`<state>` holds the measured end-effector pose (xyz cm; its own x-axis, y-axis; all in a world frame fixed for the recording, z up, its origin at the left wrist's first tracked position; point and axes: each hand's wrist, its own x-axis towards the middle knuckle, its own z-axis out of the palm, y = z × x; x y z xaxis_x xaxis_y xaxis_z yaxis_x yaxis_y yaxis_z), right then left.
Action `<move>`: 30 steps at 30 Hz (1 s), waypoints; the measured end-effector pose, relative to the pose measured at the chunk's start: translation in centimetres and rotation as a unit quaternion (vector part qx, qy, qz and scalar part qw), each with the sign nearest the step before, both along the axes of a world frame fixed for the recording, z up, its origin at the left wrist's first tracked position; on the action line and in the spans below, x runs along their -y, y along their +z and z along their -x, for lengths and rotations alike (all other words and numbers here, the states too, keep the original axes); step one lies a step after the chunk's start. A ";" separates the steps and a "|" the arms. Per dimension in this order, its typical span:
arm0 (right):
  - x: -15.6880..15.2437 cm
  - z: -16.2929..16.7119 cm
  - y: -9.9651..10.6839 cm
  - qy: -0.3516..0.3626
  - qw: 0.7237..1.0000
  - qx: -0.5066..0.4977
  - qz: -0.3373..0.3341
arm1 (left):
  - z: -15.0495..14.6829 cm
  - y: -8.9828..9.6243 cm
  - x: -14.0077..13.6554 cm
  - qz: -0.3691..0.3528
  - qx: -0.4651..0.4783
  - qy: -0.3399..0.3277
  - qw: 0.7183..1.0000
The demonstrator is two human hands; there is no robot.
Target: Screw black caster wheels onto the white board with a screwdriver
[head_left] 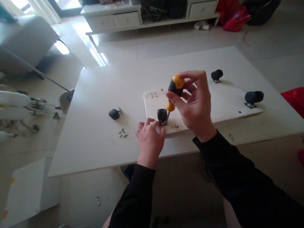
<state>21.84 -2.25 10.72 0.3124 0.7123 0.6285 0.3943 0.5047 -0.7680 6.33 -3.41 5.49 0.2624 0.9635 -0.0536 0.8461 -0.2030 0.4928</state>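
A big white bench (pixel 88 152) fills the middle. Behind it, on the floor, is a long white cabinet (pixel 113 21) with drawers. A white board (pixel 226 105) lies flat on the bench, near its front edge and a bit to the right. Two black sleeves (pixel 133 195) reach in from the bottom.

The right hand (pixel 197 112) is bent around the handle of a yellow and black screwdriver (pixel 175 86), with the thumb on one side and the fingers on the other. The left hand (pixel 150 137) is partly curled, and its fingertips are at the foot of a black wheel (pixel 162 115) near the left end of the board. The screwdriver leans, tip down, just beside that wheel. I can't tell if the tip sits in a screw.

A second wheel (pixel 254 97) stands at the near right corner of the board, and a third wheel (pixel 217 76) is farther back. A fourth wheel (pixel 114 114) lies on its side on the bench, left of the board. Some small screws (pixel 123 133) lie close in front of it. A few more tiny screws (pixel 174 126) lie on the board, near the screwdriver.
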 end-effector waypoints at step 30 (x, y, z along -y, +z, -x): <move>0.3 0.4 0.5 -0.035 0.999 0.024 -0.018 | 0.0 0.3 0.0 0.003 0.003 0.000 1.000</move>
